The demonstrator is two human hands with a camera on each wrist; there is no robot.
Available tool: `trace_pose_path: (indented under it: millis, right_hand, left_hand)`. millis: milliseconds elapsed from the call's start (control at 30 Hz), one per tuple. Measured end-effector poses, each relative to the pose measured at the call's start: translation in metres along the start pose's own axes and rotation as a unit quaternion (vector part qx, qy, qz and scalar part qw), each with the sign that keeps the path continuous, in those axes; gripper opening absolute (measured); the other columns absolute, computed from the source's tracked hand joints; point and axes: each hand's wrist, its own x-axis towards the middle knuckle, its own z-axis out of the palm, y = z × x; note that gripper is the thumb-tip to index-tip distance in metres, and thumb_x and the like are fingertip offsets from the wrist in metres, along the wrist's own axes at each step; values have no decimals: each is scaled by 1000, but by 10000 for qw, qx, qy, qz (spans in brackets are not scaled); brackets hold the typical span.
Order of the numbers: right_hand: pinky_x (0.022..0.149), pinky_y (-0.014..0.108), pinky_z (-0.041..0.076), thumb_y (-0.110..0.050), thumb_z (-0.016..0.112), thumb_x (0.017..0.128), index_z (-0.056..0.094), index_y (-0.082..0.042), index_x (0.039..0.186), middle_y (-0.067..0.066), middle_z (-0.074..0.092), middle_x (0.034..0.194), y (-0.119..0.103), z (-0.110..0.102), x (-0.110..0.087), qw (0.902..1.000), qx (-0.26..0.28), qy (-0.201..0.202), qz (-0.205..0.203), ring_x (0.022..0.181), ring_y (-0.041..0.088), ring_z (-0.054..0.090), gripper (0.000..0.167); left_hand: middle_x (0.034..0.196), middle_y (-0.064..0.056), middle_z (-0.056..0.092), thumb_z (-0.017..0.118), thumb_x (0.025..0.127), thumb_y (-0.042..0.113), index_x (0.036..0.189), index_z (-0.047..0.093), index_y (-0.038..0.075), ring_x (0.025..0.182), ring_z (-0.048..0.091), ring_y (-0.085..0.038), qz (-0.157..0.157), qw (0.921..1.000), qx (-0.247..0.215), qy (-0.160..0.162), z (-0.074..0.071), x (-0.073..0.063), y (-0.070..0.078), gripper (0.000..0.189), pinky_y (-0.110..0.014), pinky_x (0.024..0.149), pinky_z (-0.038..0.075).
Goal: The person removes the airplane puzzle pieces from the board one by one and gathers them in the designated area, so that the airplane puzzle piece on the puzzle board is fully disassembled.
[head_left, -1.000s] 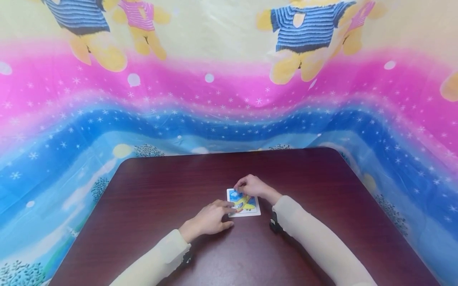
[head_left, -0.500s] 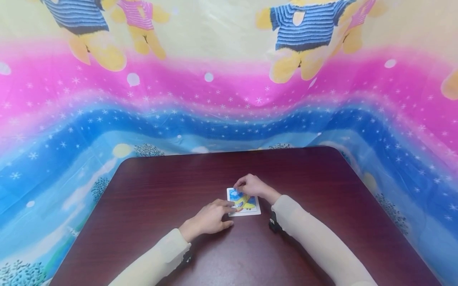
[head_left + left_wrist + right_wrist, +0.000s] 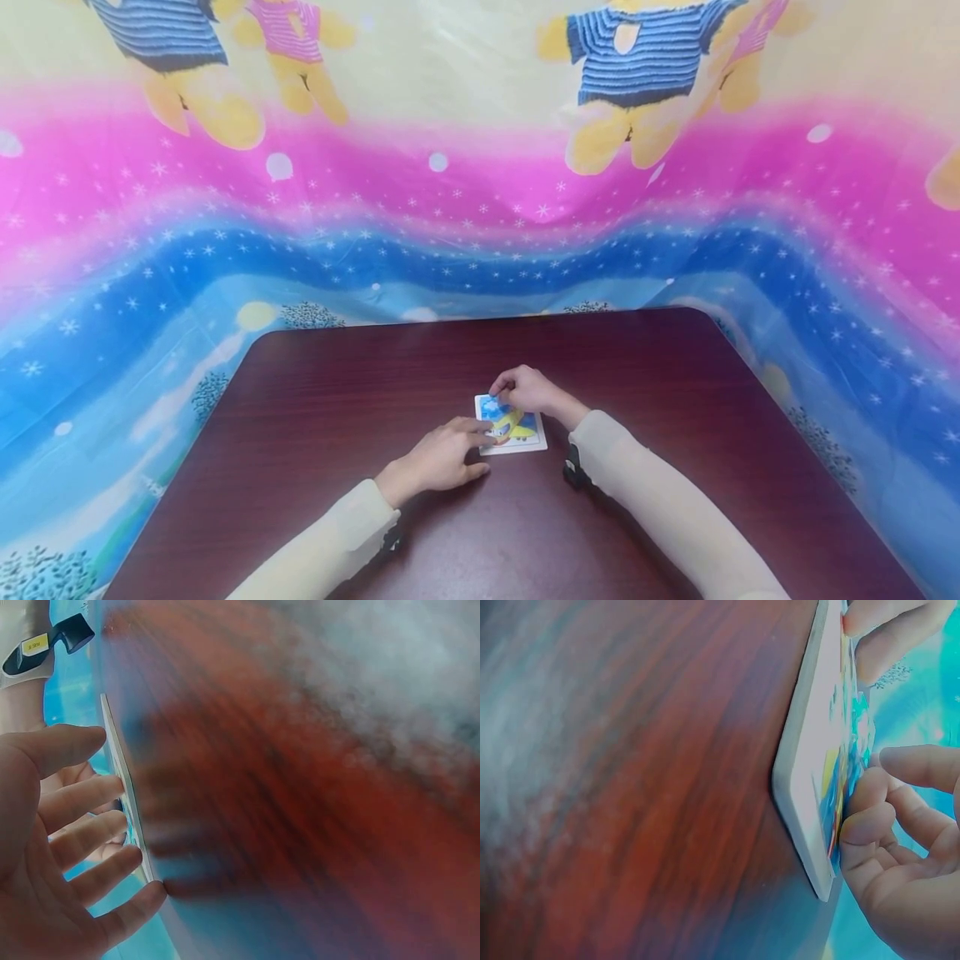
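A small picture board [image 3: 512,451] with a white border lies on the table, showing a yellow shape on blue. My left hand [image 3: 442,456] rests its fingertips on the board's left side, fingers spread and fairly straight. In the left wrist view the board's edge [image 3: 124,776] runs past those fingertips. My right hand [image 3: 534,392] bends over the far part of the picture, thumb and index finger together. The right wrist view shows a glossy blue piece [image 3: 865,724] standing slightly off the board at those fingertips, apparently pinched; its exact kind is unclear. The other right fingers curl against the picture.
The dark red-brown table [image 3: 337,392] has rounded far corners. A printed curtain [image 3: 480,200] with bears and snowflakes surrounds its back and sides. Each wrist carries a small black device, one of them the left wrist device [image 3: 392,540].
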Motion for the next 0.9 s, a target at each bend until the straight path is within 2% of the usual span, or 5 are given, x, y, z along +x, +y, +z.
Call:
trace_pose_path:
  millis: [333, 533, 900]
  right_hand:
    - [53, 29, 51, -7, 61, 91, 74, -15, 95, 2, 71, 87, -2, 0, 0, 9998, 168, -78, 42, 66, 14, 61, 16]
    - [54, 28, 50, -5, 64, 91, 73, -14, 94, 2, 69, 85, -1, 1, 1, 9998, 182, -76, -22, 68, 14, 62, 13]
    - [59, 26, 48, -9, 68, 91, 73, -16, 94, 2, 68, 87, 0, 2, 4, 9999, 110, -10, -73, 75, 14, 59, 9]
  left_hand:
    - [142, -4, 61, 70, 92, 35, 132, 66, 19, 134, 55, -23, 21, 10000, 39, -82, 1, 1, 0, 43, -45, 107, 49]
    - [145, -4, 57, 69, 92, 36, 135, 65, 23, 136, 52, -24, 51, 9998, 105, -137, 0, 1, 1, 45, -50, 104, 50]
    - [144, -4, 58, 70, 92, 36, 132, 66, 21, 134, 55, -21, 32, 9999, 40, -160, 0, 3, 1, 43, -46, 104, 51]
